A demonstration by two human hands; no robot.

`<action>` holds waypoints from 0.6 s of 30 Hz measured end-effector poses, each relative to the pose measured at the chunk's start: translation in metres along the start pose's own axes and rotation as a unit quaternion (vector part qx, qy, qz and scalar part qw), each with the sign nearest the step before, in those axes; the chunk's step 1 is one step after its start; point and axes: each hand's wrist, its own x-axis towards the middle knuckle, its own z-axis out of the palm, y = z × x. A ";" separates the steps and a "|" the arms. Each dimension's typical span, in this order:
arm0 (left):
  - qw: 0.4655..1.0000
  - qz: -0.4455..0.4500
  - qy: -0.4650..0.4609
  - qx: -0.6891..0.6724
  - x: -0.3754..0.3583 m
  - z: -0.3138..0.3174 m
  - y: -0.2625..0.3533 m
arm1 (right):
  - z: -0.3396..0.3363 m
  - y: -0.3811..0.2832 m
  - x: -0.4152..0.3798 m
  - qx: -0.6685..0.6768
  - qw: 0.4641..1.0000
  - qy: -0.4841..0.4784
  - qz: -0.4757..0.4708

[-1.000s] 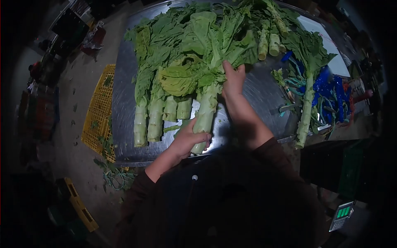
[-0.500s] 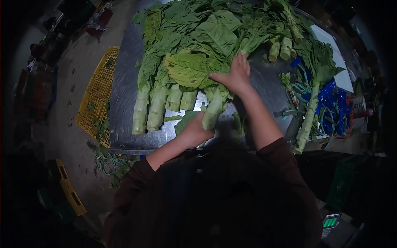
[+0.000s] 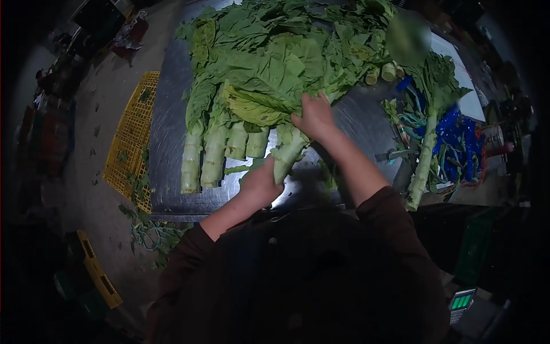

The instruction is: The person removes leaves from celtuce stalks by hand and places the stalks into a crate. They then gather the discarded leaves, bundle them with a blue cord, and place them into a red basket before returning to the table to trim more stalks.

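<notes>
My left hand (image 3: 260,183) is closed round the lower end of a thick pale green stem (image 3: 289,150) near the front edge of the metal table (image 3: 172,172). Higher up, my right hand (image 3: 315,117) grips the same leafy stalk where its leaves begin; the fingertips are partly hidden. A yellowed leaf (image 3: 258,106) hangs beside my right hand. Left of the held stalk lie several other stems (image 3: 215,155), cut ends toward me, under a broad heap of green leaves (image 3: 275,57).
A long stalk (image 3: 424,160) lies at the table's right side, beside blue bags (image 3: 458,137) and loose ties. More cut stems (image 3: 389,71) show at the back right. Yellow plastic grating (image 3: 129,137) lies on the floor at left.
The held stalk has tilted more, its lower end shifted left with my left hand. My right hand has moved slightly left and down, its spread fingers now closed on the stalk.
</notes>
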 end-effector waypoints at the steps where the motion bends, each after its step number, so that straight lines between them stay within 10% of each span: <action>1: 1.000 0.000 0.001 0.004 0.000 0.001 -0.001 | 0.005 0.002 -0.002 0.009 0.999 0.022 -0.041; 8: 0.992 0.072 0.016 -0.098 0.020 0.024 -0.027 | 0.008 -0.075 -0.038 0.188 0.976 -0.105 -0.024; 11: 0.962 -0.020 -0.099 -0.255 0.024 0.030 -0.044 | 0.004 -0.097 -0.048 0.675 0.737 0.008 -0.039; 13: 0.849 -0.007 -0.163 -0.503 0.008 -0.014 -0.015 | -0.035 -0.076 -0.038 0.595 0.776 -0.002 0.208; 18: 0.806 0.008 -0.175 -0.566 -0.007 -0.044 -0.013 | -0.064 0.035 -0.021 0.661 0.655 0.318 0.178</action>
